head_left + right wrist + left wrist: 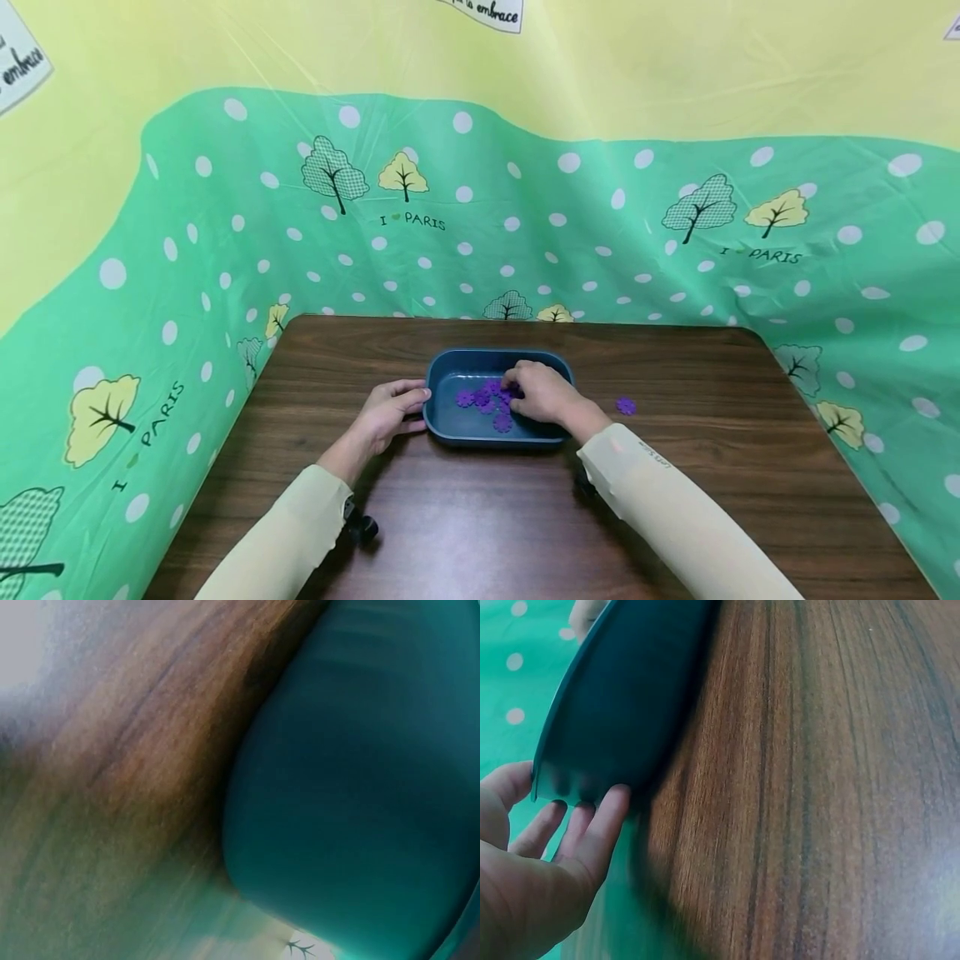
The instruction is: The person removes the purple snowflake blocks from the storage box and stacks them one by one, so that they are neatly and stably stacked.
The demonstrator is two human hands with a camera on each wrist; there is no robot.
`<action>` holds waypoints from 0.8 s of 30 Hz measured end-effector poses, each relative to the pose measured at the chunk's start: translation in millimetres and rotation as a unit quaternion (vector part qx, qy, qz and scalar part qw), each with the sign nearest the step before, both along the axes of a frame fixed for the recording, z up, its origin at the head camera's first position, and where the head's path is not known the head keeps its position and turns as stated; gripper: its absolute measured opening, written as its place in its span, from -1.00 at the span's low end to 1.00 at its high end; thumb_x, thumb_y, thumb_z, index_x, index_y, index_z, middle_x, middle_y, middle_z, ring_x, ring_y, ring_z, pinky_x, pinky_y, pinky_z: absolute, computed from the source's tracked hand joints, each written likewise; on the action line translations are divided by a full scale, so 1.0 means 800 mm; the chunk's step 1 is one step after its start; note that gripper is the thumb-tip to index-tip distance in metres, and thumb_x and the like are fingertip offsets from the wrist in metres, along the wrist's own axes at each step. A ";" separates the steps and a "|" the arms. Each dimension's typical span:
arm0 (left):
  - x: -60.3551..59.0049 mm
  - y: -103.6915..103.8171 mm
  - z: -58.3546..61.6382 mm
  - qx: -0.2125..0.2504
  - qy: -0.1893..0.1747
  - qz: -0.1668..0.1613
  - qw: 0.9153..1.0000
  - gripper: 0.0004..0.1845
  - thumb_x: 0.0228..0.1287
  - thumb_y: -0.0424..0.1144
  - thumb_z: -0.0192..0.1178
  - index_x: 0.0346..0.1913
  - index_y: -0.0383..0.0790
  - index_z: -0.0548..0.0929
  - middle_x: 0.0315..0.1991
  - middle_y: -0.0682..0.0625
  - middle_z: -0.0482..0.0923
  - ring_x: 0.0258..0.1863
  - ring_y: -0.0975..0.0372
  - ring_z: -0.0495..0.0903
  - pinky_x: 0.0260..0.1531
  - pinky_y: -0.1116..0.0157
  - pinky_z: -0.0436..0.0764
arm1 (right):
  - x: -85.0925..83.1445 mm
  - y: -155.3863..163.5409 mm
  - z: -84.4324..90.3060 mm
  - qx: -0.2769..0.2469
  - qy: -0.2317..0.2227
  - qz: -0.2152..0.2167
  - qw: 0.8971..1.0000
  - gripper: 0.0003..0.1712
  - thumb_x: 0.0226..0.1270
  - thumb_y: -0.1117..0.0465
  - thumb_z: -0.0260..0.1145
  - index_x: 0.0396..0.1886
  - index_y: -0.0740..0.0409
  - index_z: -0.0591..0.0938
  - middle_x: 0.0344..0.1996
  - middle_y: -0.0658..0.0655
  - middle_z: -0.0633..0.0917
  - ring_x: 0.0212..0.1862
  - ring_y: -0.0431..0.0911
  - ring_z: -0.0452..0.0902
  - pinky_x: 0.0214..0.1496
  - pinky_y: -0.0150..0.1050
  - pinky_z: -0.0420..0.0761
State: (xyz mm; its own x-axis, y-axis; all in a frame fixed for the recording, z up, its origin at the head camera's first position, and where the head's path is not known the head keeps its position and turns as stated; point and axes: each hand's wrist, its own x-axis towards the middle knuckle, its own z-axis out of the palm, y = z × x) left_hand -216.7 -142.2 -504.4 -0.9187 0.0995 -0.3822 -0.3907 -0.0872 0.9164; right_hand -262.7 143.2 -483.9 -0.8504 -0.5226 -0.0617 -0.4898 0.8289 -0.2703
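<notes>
A dark blue rectangular tray with raised sides holds several small purple flower-shaped discs. My left hand grips the tray's left end, thumb at the rim and fingers spread along the outer wall, as the left wrist view shows up close. Inside the tray, my right hand reaches down with bent fingers among the discs. Its thumb and index finger stand at the right side of the pile; I cannot tell whether they pinch a disc. The right wrist view holds mostly the tray's outer wall, the hand itself hidden.
One more purple disc lies on the wooden table to the right of the tray. Behind the table hangs a green and yellow cloth with printed trees and dots. A dark wrist camera sits below the left sleeve.
</notes>
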 end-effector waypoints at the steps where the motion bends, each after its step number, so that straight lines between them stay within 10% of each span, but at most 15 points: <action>1: 0.000 0.000 0.000 0.000 0.000 0.001 1.000 -0.53 0.27 -0.24 0.28 0.21 -0.30 0.53 0.10 -0.28 0.55 -0.04 0.04 0.62 -0.20 0.09 0.73 | 0.000 0.001 0.000 -0.002 0.001 0.001 1.000 -0.70 0.19 0.10 0.42 -0.06 -0.05 0.69 -0.18 -0.06 0.61 -0.18 -0.19 0.50 -0.05 -0.20 0.62; 24: 0.000 0.001 -0.001 -0.003 0.002 -0.002 1.000 -0.53 0.27 -0.25 0.28 0.21 -0.31 0.53 0.10 -0.29 0.57 -0.06 0.05 0.64 -0.20 0.09 0.73 | 0.001 0.016 0.015 -0.104 0.025 0.013 0.994 -0.67 0.13 0.16 0.43 -0.07 0.08 0.71 -0.17 -0.01 0.63 -0.18 -0.16 0.55 -0.12 -0.25 0.64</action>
